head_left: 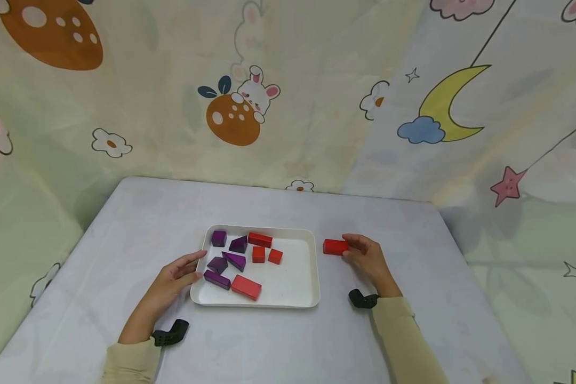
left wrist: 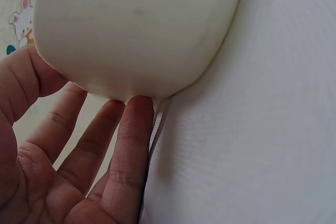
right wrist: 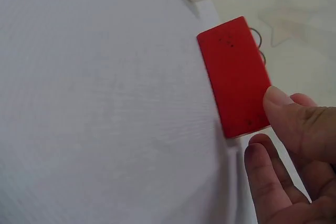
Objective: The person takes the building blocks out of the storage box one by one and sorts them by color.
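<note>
A white tray (head_left: 293,282) lies on the table, holding several purple and red blocks. At its left end, my left hand (head_left: 175,277) holds the edge; in the left wrist view the fingertips touch the outer wall and the thumb's tip is hidden behind the rim. To the right of the tray, my right hand (head_left: 368,260) pinches one end of a red rectangular block (head_left: 335,247). In the right wrist view this block (right wrist: 233,80) shows a broad face with small dark specks, the thumb lying on its near corner.
Purple blocks, one a wedge (head_left: 236,260), fill the tray's left side. Red ones, including a larger rectangular block (head_left: 246,287), lie around its middle. A pale cloth covers the table (head_left: 269,346); a printed curtain (head_left: 163,106) hangs behind it.
</note>
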A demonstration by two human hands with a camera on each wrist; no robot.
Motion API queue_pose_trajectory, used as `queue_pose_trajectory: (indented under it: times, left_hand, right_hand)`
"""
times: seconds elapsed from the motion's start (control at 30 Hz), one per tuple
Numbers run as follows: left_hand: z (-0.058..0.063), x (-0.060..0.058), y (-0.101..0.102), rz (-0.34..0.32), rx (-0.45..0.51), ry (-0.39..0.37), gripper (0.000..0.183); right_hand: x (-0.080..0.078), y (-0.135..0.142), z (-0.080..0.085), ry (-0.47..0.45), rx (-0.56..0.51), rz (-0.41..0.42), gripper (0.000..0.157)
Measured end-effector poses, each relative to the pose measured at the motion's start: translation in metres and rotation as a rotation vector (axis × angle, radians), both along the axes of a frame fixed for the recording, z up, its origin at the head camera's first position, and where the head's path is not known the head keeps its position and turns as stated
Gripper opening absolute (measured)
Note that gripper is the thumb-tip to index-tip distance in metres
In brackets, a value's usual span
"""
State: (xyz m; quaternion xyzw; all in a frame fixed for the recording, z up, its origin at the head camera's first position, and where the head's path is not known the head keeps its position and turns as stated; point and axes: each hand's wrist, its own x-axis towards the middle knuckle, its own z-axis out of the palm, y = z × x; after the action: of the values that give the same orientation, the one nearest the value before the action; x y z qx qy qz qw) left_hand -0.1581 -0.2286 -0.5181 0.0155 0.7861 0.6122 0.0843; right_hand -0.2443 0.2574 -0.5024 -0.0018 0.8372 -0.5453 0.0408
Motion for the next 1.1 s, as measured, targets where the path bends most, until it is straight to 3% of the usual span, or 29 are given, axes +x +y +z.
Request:
queue_pose_trajectory:
  times: [0.23,0.53,0.77,0.97,1.1]
  left_hand:
    - [0.001,0.001,-0.002,0.000,-0.012,-0.006,0.057]
    - [-0.001,0.000,-0.003,0.000,-0.016,-0.006,0.058]
    - [-0.001,0.000,-0.003,0.004,-0.016,-0.013,0.058]
    - [0.000,-0.002,-0.002,-0.002,-0.015,-0.009,0.058]
    - [0.000,-0.003,-0.002,-0.008,-0.017,-0.001,0.057]
  right_hand:
    - [0.006,-0.016,0.022,0.042,-0.031,-0.006,0.045]
    - [0.019,-0.062,0.043,0.097,-0.094,0.086,0.040]
    - [0.027,-0.104,0.038,0.072,-0.078,0.127,0.037]
    - [0.049,-0.138,0.025,0.058,-0.091,0.130,0.032]
    - [0.064,-0.157,0.018,0.042,-0.116,0.191,0.031]
